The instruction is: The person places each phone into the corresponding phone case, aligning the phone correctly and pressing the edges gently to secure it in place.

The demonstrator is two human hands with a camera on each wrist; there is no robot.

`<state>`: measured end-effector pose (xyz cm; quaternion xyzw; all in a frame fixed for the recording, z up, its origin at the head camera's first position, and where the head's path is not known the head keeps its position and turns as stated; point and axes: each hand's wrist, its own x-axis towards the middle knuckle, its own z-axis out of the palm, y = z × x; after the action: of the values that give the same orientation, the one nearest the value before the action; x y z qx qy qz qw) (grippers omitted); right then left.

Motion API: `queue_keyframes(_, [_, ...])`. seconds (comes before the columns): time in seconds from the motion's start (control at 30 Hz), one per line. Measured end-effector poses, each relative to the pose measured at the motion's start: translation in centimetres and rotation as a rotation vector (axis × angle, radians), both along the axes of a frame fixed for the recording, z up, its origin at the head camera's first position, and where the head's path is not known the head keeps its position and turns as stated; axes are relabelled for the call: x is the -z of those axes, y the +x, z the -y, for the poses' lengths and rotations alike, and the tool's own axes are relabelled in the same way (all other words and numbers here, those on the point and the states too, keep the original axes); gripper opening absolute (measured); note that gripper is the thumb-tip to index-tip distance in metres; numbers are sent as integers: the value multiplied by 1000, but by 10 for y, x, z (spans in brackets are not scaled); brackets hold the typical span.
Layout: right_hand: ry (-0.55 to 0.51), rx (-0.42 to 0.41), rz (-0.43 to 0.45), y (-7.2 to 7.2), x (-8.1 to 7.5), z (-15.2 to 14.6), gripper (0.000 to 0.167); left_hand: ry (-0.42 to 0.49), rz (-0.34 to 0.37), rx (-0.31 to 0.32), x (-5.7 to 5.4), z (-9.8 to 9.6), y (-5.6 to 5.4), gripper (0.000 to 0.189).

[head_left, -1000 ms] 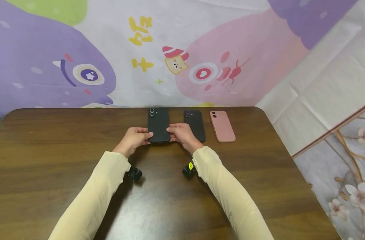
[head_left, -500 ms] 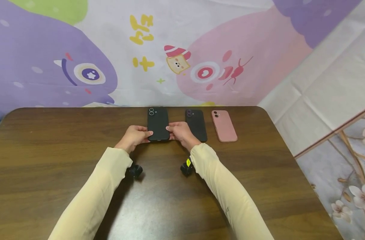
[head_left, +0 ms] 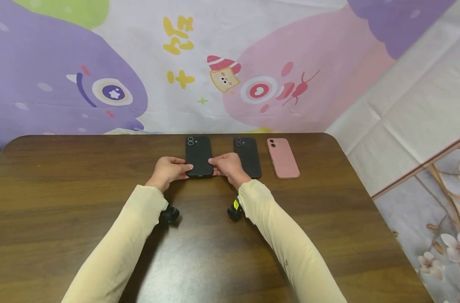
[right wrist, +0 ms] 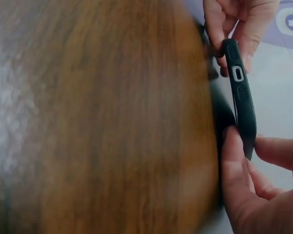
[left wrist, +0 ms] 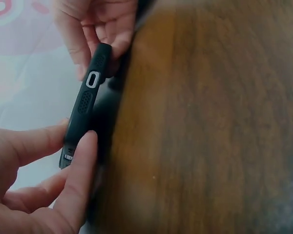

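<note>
A black phone case (head_left: 199, 155) with two camera rings at its upper left lies near the table's back edge, its lower end between both hands. The left hand (head_left: 168, 171) pinches its lower left corner, thumb on top and fingers beneath. On the opposite side, the right hand (head_left: 229, 167) pinches the lower right edge the same way. Both wrist views show the case's bottom edge (left wrist: 85, 100) with an oblong port cut-out and perforated patches. In the right wrist view that edge (right wrist: 241, 92) stands a little above the table, with a dark gap and shadow beneath.
Right of the hands lies a second black phone case (head_left: 248, 155) with purple camera rings, partly behind the right hand. Beyond it is a pink phone case (head_left: 283, 158). The wooden table (head_left: 82, 210) ends at a printed cloth backdrop (head_left: 169, 113).
The held black case and both hands keep nearly the same place, the case's near end slightly lower toward the table. The whole head view has shifted slightly.
</note>
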<state>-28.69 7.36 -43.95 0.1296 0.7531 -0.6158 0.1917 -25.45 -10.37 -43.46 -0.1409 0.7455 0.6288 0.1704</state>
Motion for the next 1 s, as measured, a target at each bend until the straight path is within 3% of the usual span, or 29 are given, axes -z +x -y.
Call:
queue_keyframes(0.2, [87, 1, -64, 4, -1, 2, 24, -17, -23, -29, 1, -2, 3, 44])
queue_keyframes(0.47, [391, -80, -108, 10, -1, 7, 29, -46, -38, 13, 3, -7, 2, 42])
queue_keyframes(0.6, [406, -82, -106, 11, -1, 8, 30, -106, -49, 32, 3, -7, 1, 39])
queue_keyframes(0.83, [431, -82, -119, 12, 3, 10, 26, -322, -89, 109, 1, -8, 4, 37])
queue_keyframes(1.0, [421, -106, -129, 14, 3, 9, 30, -310, -73, 127, -1, -8, 6, 41])
